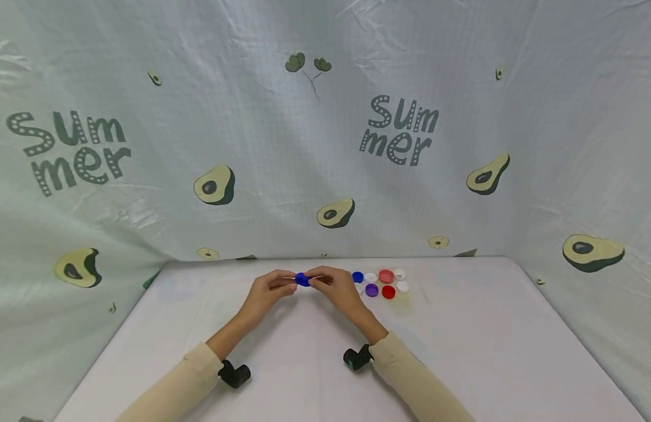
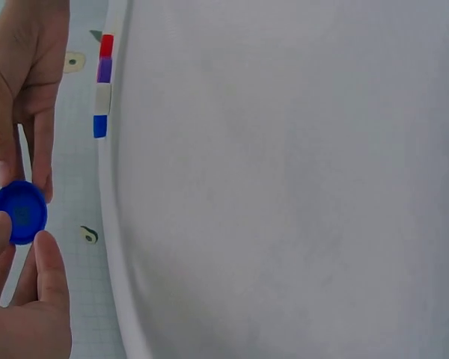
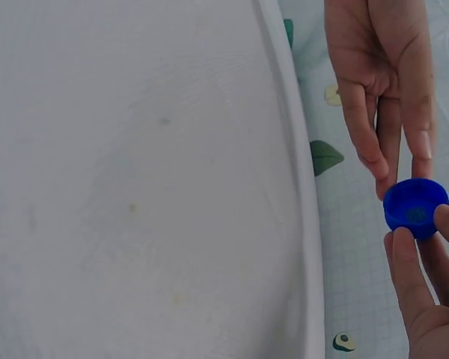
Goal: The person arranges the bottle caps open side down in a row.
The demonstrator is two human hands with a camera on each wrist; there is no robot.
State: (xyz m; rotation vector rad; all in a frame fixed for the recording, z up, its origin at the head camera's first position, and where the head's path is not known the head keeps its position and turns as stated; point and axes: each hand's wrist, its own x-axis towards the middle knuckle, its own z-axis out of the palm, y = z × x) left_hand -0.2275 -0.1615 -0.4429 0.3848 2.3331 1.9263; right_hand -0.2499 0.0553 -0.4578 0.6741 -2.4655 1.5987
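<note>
A blue bottle cap (image 1: 302,280) is held up between both hands over the far part of the table. My left hand (image 1: 263,295) pinches its left side, and my right hand (image 1: 342,288) grips the right side. In the left wrist view the open, hollow side of the blue cap (image 2: 26,213) shows, with a small mark inside. Fingertips of both hands touch the cap's rim in the right wrist view, where its hollow (image 3: 415,206) also faces the camera.
Just right of my right hand lie several caps in rows: a second blue cap (image 1: 358,277), a purple cap (image 1: 371,290), a red cap (image 1: 388,292), a larger light-red cap (image 1: 386,276) and white ones. A white cloth covers the table (image 1: 304,363); a printed curtain (image 1: 272,146) hangs behind.
</note>
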